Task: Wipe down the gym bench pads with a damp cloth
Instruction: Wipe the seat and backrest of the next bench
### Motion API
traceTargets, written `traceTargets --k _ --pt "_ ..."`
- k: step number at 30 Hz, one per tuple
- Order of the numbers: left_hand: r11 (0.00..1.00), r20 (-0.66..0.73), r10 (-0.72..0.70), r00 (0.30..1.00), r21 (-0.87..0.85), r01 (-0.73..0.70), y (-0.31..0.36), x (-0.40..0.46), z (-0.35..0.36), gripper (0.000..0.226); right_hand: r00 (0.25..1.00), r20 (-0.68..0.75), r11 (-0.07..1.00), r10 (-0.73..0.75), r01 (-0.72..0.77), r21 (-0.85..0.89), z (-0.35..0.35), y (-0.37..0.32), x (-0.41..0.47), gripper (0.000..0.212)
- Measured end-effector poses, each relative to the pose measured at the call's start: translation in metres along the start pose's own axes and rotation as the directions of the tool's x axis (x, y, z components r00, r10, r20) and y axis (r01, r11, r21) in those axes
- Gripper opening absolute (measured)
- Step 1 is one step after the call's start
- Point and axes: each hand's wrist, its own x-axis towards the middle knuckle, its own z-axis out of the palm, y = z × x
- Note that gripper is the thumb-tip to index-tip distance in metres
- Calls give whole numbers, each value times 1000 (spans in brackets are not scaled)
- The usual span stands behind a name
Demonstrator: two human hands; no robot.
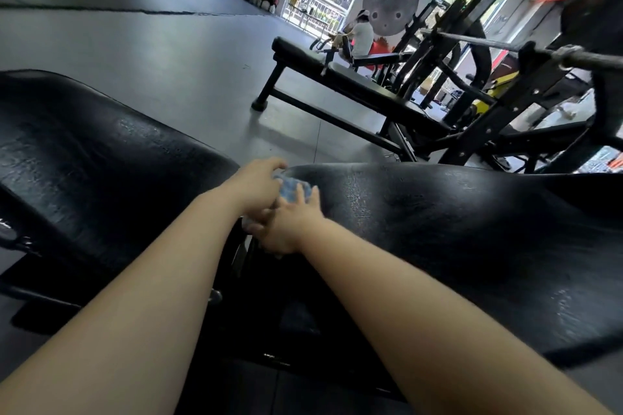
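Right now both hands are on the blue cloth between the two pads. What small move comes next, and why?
Probably sweep the cloth rightward along the right pad. Both the left hand and the right hand bunch it at that pad's near end, and the pad beyond them shows only patchy wet streaks.

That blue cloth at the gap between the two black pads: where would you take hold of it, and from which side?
Take the blue cloth by the bunched top that sticks up between the left hand and right hand, coming from above. It is crumpled into a soft wad at the edge of the right pad, so its raised folds probably give fingers the easiest purchase; its underside is hidden.
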Motion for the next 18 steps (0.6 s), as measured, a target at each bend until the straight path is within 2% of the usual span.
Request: traceTargets --k 2,5,8,11,14,18 --pt "1000 -32 -7 999 -25 6 3 -7 6 37 997 -21 996 -73 72 -54 0 -14 -13 52" --pt "1000 -65 -11 998 0 11 6 -14 8 34 998 -29 999 -52 51 -12 0 -15 -27 55" --pt "999 -64 -41 997 25 42 3 -21 11 34 995 -37 989 90 -85 125 2 8 -39 57" --pt "980 75 -19 997 199 4 3 -32 24 45 959 -35 938 282 -268 219 8 58 -63 52" --pt "951 180 46 983 292 -98 15 -42 35 49 874 6 850 486 -474 231 16 123 -100 53" --pt "928 237 105 966 325 -181 29 -51 42 48 689 51 660 723 -711 241 26 197 -155 57"
